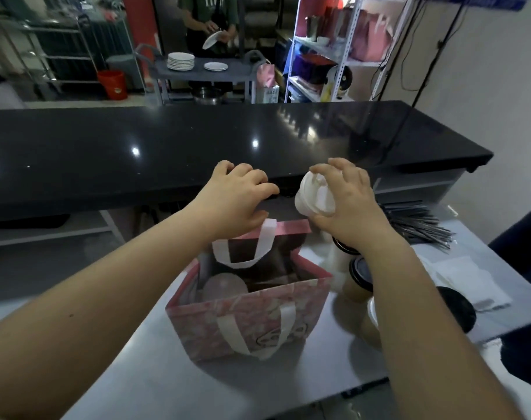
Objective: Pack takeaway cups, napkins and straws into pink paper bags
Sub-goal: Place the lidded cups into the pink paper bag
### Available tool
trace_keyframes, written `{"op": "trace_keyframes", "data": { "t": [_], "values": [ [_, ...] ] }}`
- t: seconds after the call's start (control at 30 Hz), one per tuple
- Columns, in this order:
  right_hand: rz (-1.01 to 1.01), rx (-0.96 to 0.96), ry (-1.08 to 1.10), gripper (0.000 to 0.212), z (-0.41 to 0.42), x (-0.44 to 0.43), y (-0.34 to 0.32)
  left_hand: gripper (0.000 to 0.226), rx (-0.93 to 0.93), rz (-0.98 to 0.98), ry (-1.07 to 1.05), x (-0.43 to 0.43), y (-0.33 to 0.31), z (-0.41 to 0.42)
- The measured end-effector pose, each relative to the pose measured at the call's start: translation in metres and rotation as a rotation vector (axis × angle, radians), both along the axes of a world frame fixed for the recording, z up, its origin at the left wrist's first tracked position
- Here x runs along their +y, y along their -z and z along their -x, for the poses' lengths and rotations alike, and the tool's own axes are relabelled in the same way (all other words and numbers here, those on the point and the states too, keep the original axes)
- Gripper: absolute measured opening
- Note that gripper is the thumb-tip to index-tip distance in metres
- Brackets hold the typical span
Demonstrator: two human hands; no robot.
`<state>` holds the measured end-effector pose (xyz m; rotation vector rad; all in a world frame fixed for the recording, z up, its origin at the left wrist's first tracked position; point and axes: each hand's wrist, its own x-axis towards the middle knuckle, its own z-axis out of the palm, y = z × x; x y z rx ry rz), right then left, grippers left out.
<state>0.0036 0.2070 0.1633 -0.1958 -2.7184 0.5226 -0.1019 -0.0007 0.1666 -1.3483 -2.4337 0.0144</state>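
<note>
The pink paper bag (249, 319) stands upright and open on the steel table (155, 374), its near white handle (255, 331) hanging down the front. One cup with a pale lid (225, 287) sits inside, at the bag's left. The right hand (349, 204) grips a white-lidded cup (315, 193) from above, with fingers curled round the lid; the cup is tilted and held in the air over the bag's far right corner. The left hand (237, 198) hovers with curled fingers at the bag's far rim, right above the far handle (268, 230); whether it pinches that handle cannot be told. Black-lidded cups (361, 272) stand just right of the bag, partly hidden by the right forearm. Dark straws (421, 222) and white napkins (470, 281) lie further right. A black counter (197, 140) runs behind.
</note>
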Motion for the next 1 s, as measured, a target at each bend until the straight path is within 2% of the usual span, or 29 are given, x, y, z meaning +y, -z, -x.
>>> {"op": "trace_keyframes", "data": {
  "t": [0.37,0.5,0.57,0.67,0.77,0.9,1.0],
  "values": [
    [-0.1,0.076,0.037,0.077,-0.037,-0.073,-0.036,0.047,-0.211,-0.173,0.1,-0.052,-0.005,-0.029],
    [-0.001,0.146,0.024,0.078,-0.055,-0.082,-0.044,0.034,-0.478,-0.314,0.133,-0.061,0.002,-0.042],
    [0.071,0.134,0.013,0.081,-0.063,-0.083,-0.047,0.031,-0.63,-0.301,0.091,-0.063,0.008,-0.044],
    [0.135,0.062,-0.021,0.08,-0.071,-0.085,-0.044,0.034,-0.657,-0.213,0.056,-0.064,0.019,-0.044],
    [0.159,-0.061,-0.078,0.075,-0.069,-0.088,-0.035,0.049,-0.622,-0.169,0.019,-0.063,0.028,-0.043],
    [0.124,-0.176,-0.122,0.072,-0.056,-0.098,-0.017,0.097,-0.594,-0.141,0.045,-0.062,0.033,-0.046],
    [0.095,-0.288,-0.161,0.076,-0.044,-0.103,-0.004,0.124,-0.527,-0.094,0.049,-0.063,0.041,-0.049]
  ]
}}
